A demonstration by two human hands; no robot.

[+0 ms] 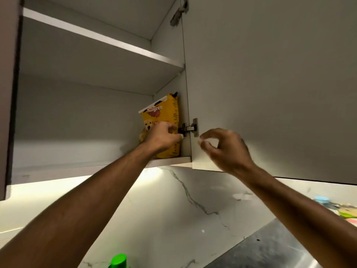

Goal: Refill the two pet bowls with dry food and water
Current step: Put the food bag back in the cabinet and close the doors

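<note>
A yellow bag of dry dog food (164, 111) stands upright at the right end of the lower shelf (170, 160) inside an open wall cupboard. My left hand (164, 137) reaches into the cupboard, and its curled fingers lie against the front of the bag. Whether they grip the bag is not plain. My right hand (224, 149) hovers in front of the neighbouring cupboard door (270, 84), its fingers loosely curled and holding nothing. No pet bowls are in view.
An upper shelf (104, 38) spans the cupboard above the bag. A metal hinge (190, 128) sits beside my left hand. Below are a marble backsplash (173, 209), a green cap (118, 261) at the bottom edge, and coloured items (328, 204) at the far right.
</note>
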